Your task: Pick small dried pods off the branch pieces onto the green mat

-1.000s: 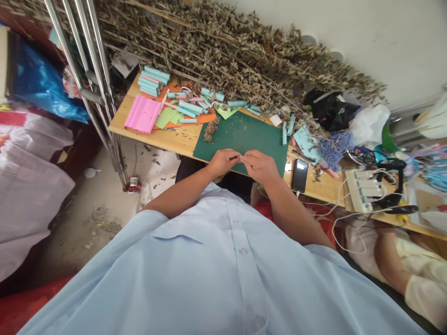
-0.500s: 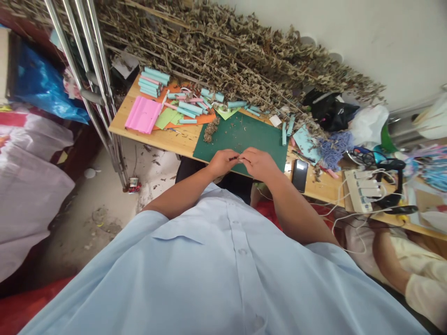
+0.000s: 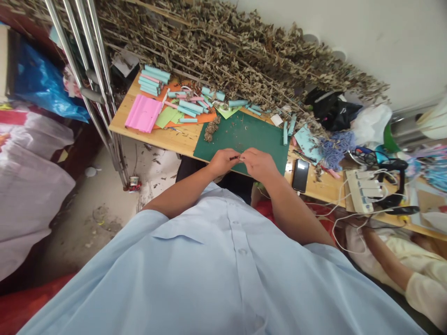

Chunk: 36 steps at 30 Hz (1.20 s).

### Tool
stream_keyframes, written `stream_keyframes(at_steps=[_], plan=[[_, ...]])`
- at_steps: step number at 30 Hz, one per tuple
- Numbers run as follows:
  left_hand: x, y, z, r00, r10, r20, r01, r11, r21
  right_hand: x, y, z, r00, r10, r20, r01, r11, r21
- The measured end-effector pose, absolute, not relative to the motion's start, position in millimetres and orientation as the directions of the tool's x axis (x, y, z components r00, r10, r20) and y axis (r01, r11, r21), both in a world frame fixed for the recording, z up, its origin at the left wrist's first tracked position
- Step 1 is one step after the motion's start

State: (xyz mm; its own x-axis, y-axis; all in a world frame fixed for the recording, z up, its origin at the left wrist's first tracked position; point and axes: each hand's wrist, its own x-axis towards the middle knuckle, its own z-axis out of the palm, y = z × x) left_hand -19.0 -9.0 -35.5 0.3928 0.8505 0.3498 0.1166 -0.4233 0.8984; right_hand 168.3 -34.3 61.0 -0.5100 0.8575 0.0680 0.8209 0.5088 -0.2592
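Observation:
My left hand (image 3: 223,162) and my right hand (image 3: 257,163) meet at the near edge of a green cutting mat (image 3: 253,130). The fingers of both are closed in a pinch, fingertips nearly touching. Between them is something small and dark, too small to make out. A clump of dried plant material (image 3: 211,129) lies on the mat's left part, beyond my left hand. Small crumbs are scattered over the mat.
Blue and pink paper rolls (image 3: 188,108) and a pink sheet (image 3: 144,113) lie on the table's left. Dried stalks (image 3: 244,51) pile along the back. At right are a phone (image 3: 300,175), a power strip (image 3: 359,190) and a person's arm (image 3: 387,256). Crutches (image 3: 101,93) stand at left.
The person's arm at the right has shifted up and leftward, toward the table edge. My hands have hardly moved and stay pinched together.

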Motion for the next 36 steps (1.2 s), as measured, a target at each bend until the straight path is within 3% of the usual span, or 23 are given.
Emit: stream_keyframes(at_steps=[4,7,13,21,26,30,33,36], plan=[[-19,-8,-36,0.399,0.844,0.358,0.116,-0.434,0.894,163,-30,69,-0.54,0.842,-0.011,0.83,0.531,-0.169],[-19,-8,-37,0.393,0.847,0.357,0.116,-0.431,0.895,166,-28,70,-0.554,0.833,-0.013,0.808,0.534,-0.25],[-18,-8,-40,0.379,0.859,0.343,0.11,-0.41,0.905,171,-34,62,-0.404,0.901,0.161,0.778,0.43,-0.457],[-21,-5,-37,0.404,0.846,0.348,0.163,-0.441,0.882,155,-41,51,-0.339,0.927,0.16,0.822,0.374,-0.43],[-21,-6,-36,0.401,0.852,0.337,0.167,-0.43,0.887,154,-39,51,-0.324,0.929,0.181,0.798,0.371,-0.475],[-21,-6,-37,0.411,0.846,0.339,0.155,-0.431,0.889,151,-37,47,-0.128,0.988,0.084,0.746,0.152,-0.648],[-21,-6,-37,0.414,0.844,0.341,0.164,-0.437,0.884,150,-34,41,0.029,0.982,-0.187,0.506,-0.176,-0.844],[-21,-6,-36,0.419,0.843,0.338,0.173,-0.44,0.881,152,-31,40,0.04,0.941,-0.336,0.287,-0.333,-0.898]])
